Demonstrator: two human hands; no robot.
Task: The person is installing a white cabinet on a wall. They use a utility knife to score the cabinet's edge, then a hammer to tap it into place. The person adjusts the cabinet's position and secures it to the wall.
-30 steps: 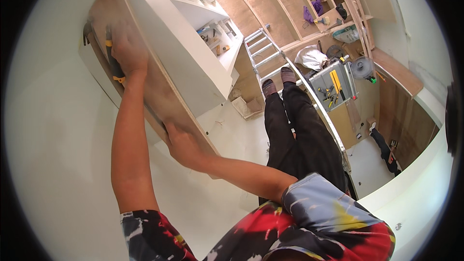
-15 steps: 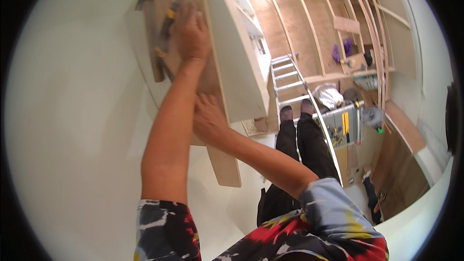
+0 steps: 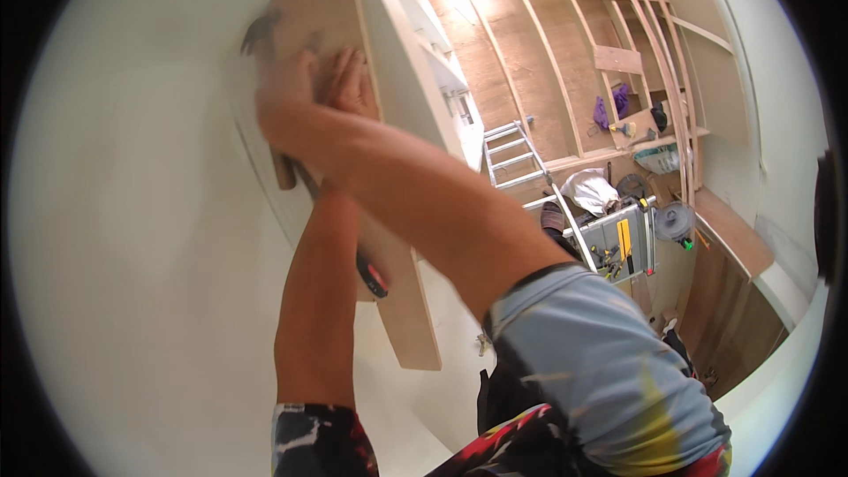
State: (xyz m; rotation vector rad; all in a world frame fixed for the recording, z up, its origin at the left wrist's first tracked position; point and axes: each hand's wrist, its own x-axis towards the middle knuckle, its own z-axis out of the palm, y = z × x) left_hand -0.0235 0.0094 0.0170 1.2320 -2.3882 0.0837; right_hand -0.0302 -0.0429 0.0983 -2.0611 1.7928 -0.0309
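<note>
Though I couldn't tell either grip, the right hand [image 3: 288, 93] overlapped the hammer [image 3: 259, 34] at ten o'clock, the left hand [image 3: 350, 84] the board [image 3: 320, 2].

Strong light glares at the top edge, bleaching part of the floor [image 3: 453, 0], while a faint, soft shadow falls across the pale left wall [image 3: 150, 177]. Motion blur smears the right hand [image 3: 285, 88], left hand [image 3: 352, 84] and hammer [image 3: 259, 34]; fisheye distortion bends edges toward a black rim.
</note>
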